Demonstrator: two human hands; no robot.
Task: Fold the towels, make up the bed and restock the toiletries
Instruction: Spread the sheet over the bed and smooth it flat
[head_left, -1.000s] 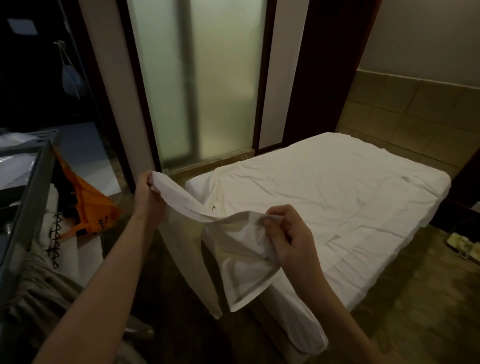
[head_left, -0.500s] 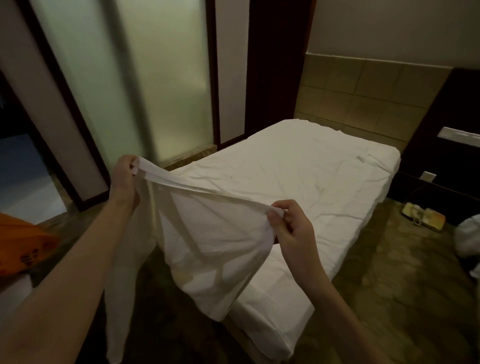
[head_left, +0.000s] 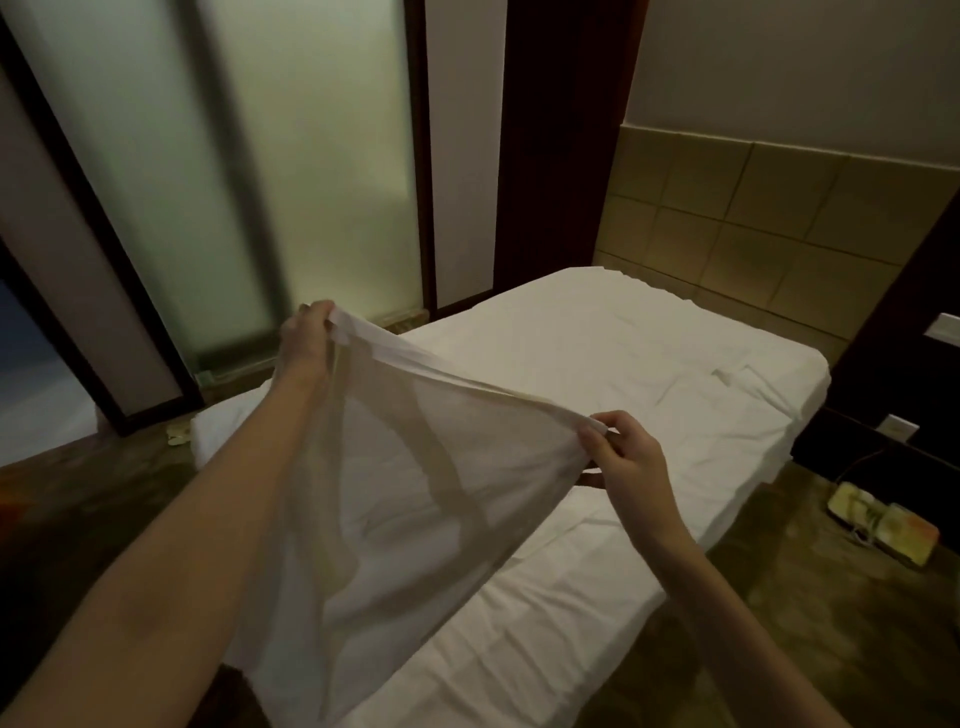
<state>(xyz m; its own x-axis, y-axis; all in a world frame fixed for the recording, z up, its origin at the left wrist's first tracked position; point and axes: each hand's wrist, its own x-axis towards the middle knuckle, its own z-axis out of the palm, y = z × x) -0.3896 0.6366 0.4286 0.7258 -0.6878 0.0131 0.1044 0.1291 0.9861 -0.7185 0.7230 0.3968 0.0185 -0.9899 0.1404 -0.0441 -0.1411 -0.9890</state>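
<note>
With my left hand (head_left: 306, 338) at ten o'clock and right hand (head_left: 621, 452) at three pinching the white cloth's (head_left: 415, 499) hem, I'd pull it taut above the bed (head_left: 623, 374)

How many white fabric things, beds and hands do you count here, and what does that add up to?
White cloths held up: 1, the thin cloth pinched along its top edge by the left hand and the right hand.
Beds: 1, the bed under a white sheet.
Hands: 2.
Items on the floor: 1, a small yellowish object.
Total: 5.
</note>
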